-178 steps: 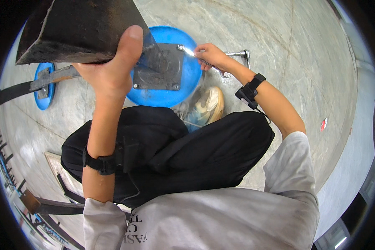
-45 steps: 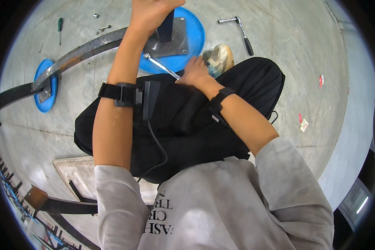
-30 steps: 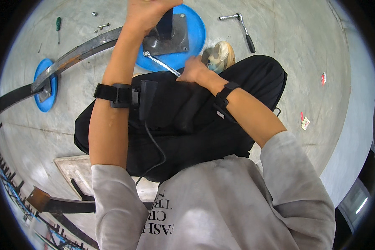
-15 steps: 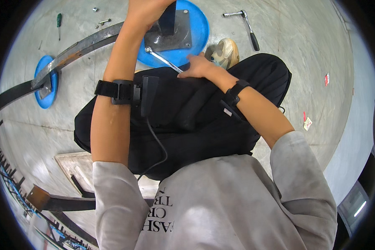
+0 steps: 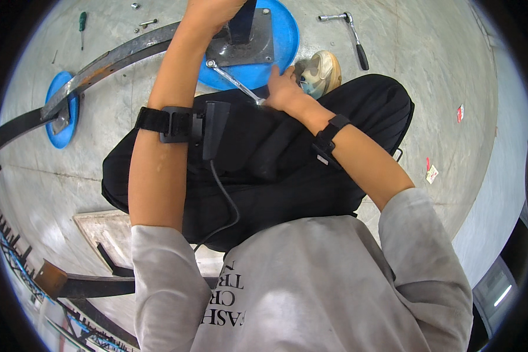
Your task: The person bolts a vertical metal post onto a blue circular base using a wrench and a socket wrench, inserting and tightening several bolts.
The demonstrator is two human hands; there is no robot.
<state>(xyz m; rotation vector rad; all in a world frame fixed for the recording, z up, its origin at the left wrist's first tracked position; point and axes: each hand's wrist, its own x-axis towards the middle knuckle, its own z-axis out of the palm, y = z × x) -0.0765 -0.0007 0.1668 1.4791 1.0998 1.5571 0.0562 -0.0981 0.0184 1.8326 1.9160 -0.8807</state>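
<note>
Shiny ring wrench (image 5: 236,82) at flat dark plate (image 5: 263,39), right hand (image 5: 284,92) touching wrench, fingers spread, left hand (image 5: 213,13) cropped, fingers' state unclear

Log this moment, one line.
left hand: at black post; right hand: at ring spanner; ring head: at base plate corner; socket ratchet: on floor

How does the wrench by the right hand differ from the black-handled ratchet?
Placement: the wrench has its ring end at the base plate's corner and its other end at the right hand; the ratchet lies untouched on the floor.
Shape: the wrench is roughly straight; the ratchet is L-shaped.
Handle: the wrench's visible length is bare metal; the ratchet has a black grip.
Shared: shiny silver metal.
</note>
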